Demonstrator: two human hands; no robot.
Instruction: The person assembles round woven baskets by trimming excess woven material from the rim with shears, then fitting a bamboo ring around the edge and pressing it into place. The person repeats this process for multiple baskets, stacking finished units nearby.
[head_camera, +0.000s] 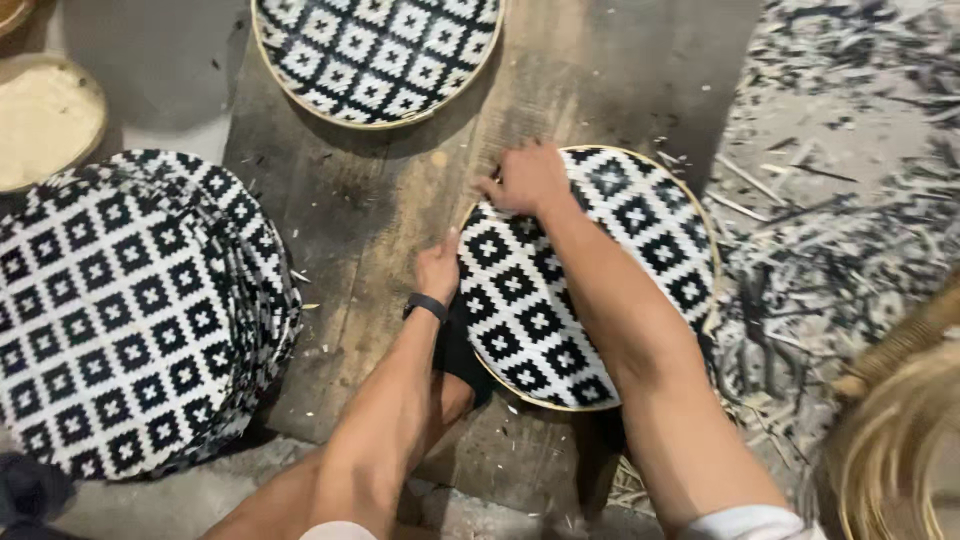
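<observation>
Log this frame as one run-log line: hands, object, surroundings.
left hand: gripping tray edge | right hand: pressing far rim | woven tray: flat on wooden board | tray stack: left

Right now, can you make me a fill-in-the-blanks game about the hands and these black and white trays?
1. Both hands touch the round woven tray patterned in black and ____.
2. The left hand wears a dark band on its ____.
3. The right hand rests on the tray's far ____.
4. The tray lies on a ____ board.

Missing words: white; wrist; rim; wooden
</observation>
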